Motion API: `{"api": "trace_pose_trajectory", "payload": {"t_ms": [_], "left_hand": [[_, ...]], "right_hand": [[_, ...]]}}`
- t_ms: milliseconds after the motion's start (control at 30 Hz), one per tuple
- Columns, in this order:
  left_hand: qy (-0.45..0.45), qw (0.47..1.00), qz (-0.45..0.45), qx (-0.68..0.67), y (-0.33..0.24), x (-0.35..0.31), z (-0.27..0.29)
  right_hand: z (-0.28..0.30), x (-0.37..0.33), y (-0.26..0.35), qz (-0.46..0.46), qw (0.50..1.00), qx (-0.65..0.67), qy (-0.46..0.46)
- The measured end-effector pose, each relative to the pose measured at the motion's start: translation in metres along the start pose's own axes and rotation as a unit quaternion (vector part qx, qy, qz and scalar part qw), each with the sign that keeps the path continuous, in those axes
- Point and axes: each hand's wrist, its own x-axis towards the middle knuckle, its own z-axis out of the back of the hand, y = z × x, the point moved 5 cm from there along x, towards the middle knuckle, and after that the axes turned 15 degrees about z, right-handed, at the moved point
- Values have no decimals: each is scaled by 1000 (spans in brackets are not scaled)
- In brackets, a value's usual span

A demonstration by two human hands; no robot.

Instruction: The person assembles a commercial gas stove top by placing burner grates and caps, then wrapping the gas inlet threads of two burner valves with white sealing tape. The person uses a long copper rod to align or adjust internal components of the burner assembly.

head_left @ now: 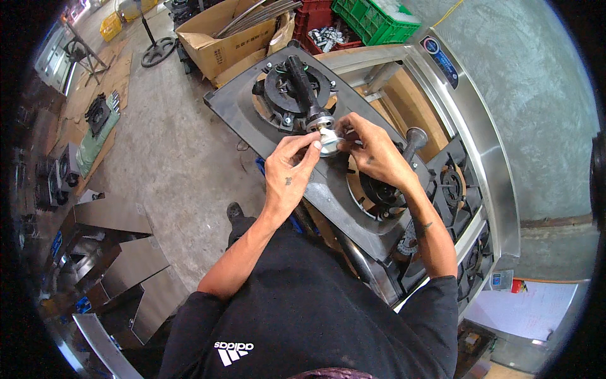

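Note:
A black burner tube (300, 85) with a ringed metal end (320, 122) lies across the far round burner (278, 88) of a dark gas cooktop (325, 196). At the tube's near end is a small brass-coloured tip. Just below it sits a small round white piece with a pale-blue edge (329, 146), perhaps a roll of tape. My left hand (290, 167) is closed, its thumb and forefinger pinching the white piece's left side by the tip. From the other side, my right hand (374, 153) is closed on the same piece. Its fingertips are partly hidden.
A second burner (379, 189) lies under my right wrist, with a tube (413, 142) beside it. Farther right stands a steel-framed stove (486, 170). A cardboard box (227, 47) and a green crate (375, 22) stand beyond. Bent metal sheets (136, 278) are at lower left.

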Motion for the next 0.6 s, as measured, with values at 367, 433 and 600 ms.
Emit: {"api": "trace_pose_trajectory", "payload": {"t_ms": [367, 433, 600], "left_hand": [[-76, 981, -144, 108, -7, -6, 2], [-57, 987, -120, 92, -5, -4, 3], [-36, 990, -108, 86, -2, -1, 4]], "right_hand": [[-12, 7, -11, -54, 997, 43, -19], [-12, 8, -12, -74, 996, 43, -16], [-11, 11, -11, -64, 998, -12, 5]]}}
